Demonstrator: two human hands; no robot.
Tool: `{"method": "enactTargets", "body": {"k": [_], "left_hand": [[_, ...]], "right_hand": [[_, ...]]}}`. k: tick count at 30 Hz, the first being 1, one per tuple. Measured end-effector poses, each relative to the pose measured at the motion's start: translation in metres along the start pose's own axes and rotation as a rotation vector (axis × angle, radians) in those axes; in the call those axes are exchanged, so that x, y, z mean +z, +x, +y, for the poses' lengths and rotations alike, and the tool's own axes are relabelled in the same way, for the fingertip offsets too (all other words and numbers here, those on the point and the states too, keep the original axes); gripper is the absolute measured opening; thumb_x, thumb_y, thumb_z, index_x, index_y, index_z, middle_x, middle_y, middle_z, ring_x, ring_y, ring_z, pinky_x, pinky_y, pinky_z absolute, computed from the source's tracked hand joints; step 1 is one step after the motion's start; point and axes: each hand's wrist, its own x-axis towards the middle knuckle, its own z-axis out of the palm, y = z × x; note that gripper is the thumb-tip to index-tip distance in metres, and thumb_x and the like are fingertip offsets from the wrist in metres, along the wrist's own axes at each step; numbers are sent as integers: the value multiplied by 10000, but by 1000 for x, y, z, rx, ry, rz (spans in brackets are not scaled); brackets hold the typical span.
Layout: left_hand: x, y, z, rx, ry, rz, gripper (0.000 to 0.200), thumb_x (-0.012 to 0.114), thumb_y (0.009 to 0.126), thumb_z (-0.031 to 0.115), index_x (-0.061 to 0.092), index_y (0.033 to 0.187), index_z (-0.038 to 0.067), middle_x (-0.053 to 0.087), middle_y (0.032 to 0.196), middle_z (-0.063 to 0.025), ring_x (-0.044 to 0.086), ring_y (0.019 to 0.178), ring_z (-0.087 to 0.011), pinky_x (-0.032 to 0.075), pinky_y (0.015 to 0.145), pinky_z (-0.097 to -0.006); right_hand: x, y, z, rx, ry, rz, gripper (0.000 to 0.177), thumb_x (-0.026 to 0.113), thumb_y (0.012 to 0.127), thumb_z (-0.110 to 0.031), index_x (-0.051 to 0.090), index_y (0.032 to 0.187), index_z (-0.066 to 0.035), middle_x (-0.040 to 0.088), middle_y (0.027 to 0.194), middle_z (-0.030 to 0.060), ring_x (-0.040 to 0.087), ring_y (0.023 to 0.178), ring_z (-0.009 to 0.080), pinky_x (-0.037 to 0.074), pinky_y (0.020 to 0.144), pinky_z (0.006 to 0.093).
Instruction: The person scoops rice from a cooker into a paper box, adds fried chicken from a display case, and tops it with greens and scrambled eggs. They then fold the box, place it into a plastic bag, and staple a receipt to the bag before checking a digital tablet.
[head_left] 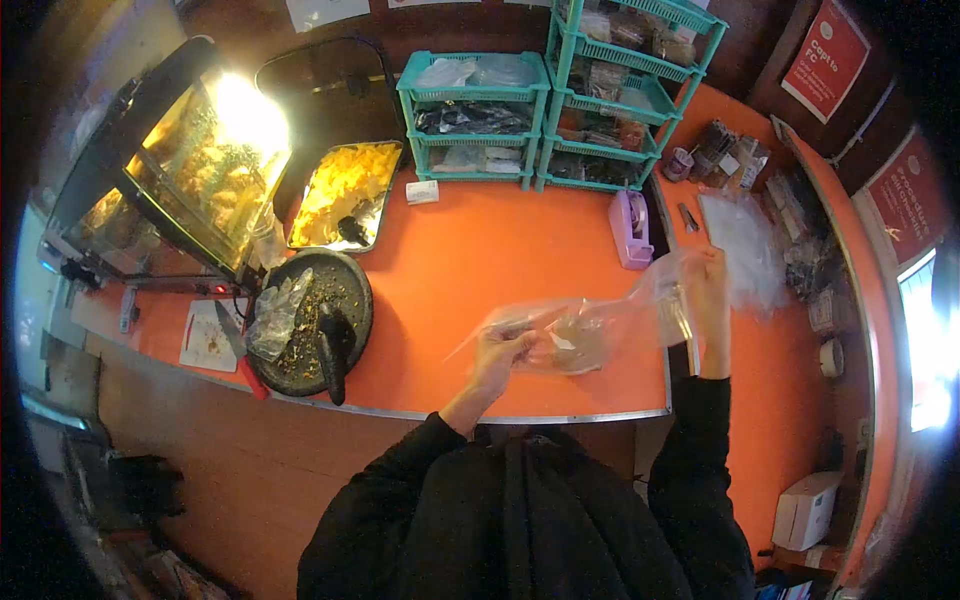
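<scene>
A clear plastic bag (640, 300) stretches between my two hands over the orange counter. My left hand (500, 358) pinches its left part, fingers closed near the counter's front edge. Beside those fingers, a flat clear packet with brownish contents (578, 338) shows, overlapping the bag in this view. My right hand (708, 300) is raised at the right, its fingers closed round the bag's other end. Behind that hand lies a stack of clear plastic bags (742, 245) on the side counter.
A stone mortar (355, 285) with a dark pestle (335, 350) stands left, beside a red-handled knife (232, 330). Behind are a tray of yellow food (345, 185), a lit display warmer (190, 170), teal racks (472, 120) and a purple tape dispenser (630, 230).
</scene>
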Motion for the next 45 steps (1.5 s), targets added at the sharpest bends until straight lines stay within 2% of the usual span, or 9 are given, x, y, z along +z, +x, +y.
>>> {"method": "enactTargets", "body": {"k": [2,5,8,10,18,25,28,34,45], "left_hand": [[3,-1,-4,-4,-77,73,149,555,784,55,555,922,-2,572,877,-48,538,730,-97,443,612,-205],[13,-8,-8,-52,-172,126,167,546,796,90,539,945,15,555,846,-32,518,690,-86,426,570,-193],[11,-13,-10,-121,-220,78,156,514,817,119,521,955,46,537,813,-18,500,672,-78,414,540,-199],[19,-18,-6,-113,-298,9,146,530,825,191,558,869,53,536,777,7,482,652,-71,387,549,-203],[16,-23,11,143,-253,-81,138,585,783,136,457,751,92,427,600,48,402,534,-42,282,441,-154],[53,-5,11,378,288,53,210,541,762,6,370,713,118,384,598,46,312,418,-21,240,370,-176],[75,-19,42,104,-305,-53,199,527,755,-10,377,743,121,394,595,40,326,430,-20,255,380,-168],[92,-36,41,39,-320,81,211,507,753,-36,373,744,126,392,611,37,345,453,-32,262,392,-167],[69,-48,25,71,-47,86,212,503,774,-6,346,704,119,351,569,32,290,415,-32,225,362,-186]], "right_hand": [[8,-7,-29,-167,-452,104,316,564,761,-186,487,995,11,518,930,182,508,844,271,401,719,344],[31,-37,-58,206,190,-325,194,571,692,-85,551,878,-32,567,780,119,548,724,235,427,633,318],[52,-81,-100,-41,287,-943,273,622,687,-237,552,840,-22,577,756,109,560,695,225,434,610,332],[63,-104,-117,-53,412,-988,263,629,685,-235,548,812,-20,562,721,102,545,657,227,424,593,327],[95,-97,-42,124,413,-657,127,606,662,-68,508,619,0,518,626,98,497,607,148,395,519,279],[95,-78,-60,122,966,-663,279,629,680,-121,473,901,-52,551,656,118,568,637,172,442,552,319],[127,-97,-46,-60,544,-602,261,587,731,-203,472,914,-59,567,693,139,575,595,254,454,545,342],[174,-56,2,-429,-129,-341,285,506,787,-362,461,800,-81,551,643,109,558,505,283,437,465,399],[177,1,42,-606,-212,-559,300,480,795,-349,509,936,-87,552,830,95,557,684,307,423,563,413]]}}
